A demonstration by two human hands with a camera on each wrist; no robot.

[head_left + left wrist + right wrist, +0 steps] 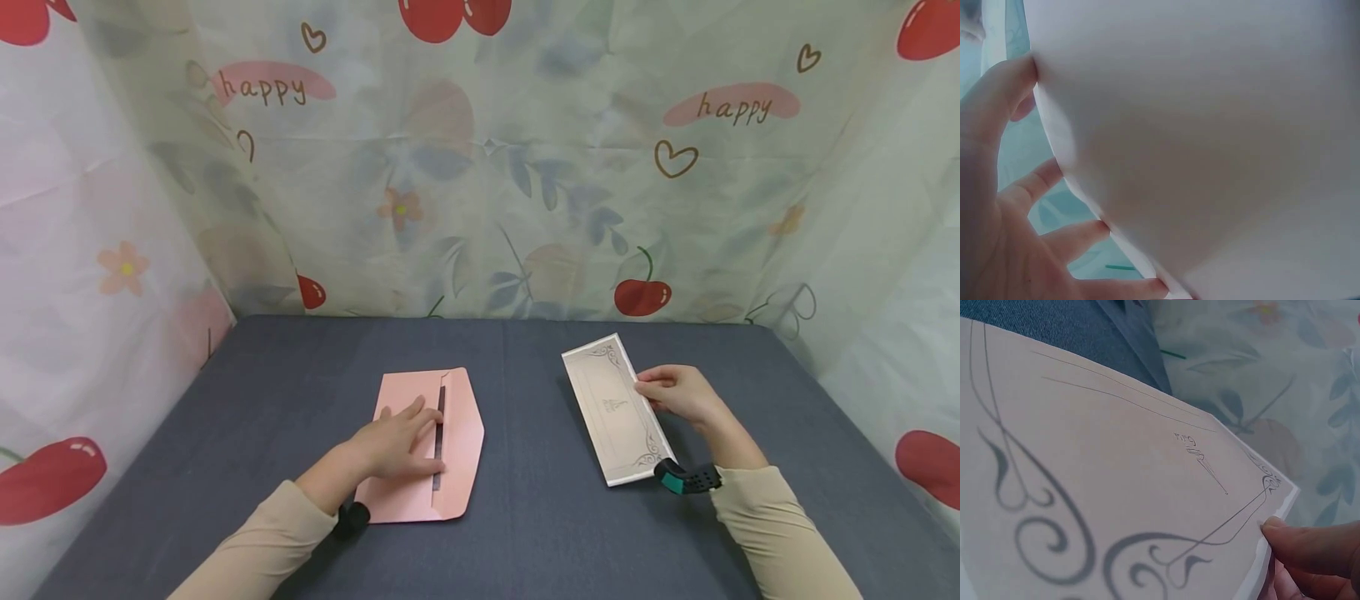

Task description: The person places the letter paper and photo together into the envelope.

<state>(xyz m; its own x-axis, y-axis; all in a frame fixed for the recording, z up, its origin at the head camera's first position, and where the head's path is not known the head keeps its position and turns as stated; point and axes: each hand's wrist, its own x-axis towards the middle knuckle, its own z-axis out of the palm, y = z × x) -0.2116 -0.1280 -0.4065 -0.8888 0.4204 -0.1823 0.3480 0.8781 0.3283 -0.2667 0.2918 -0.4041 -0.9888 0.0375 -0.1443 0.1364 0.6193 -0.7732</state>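
Low centre-left: left hand (401,437) spread, pressing pink envelope (420,450) flat. Centre-right: right hand (678,393) pinching card (611,408) edge; best slid in level.

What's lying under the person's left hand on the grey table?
The left hand rests flat on a pink paper envelope with its flap open, lying on the grey table. Whether anything is inside the envelope cannot be seen.

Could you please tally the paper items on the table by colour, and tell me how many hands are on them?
Pink envelope, flap open, under the flat left hand: 1
White card with grey scrollwork, pinched at its edge by the right hand: 1
Hands: 2
Total: 2 paper items, 2 hands, on the grey table.
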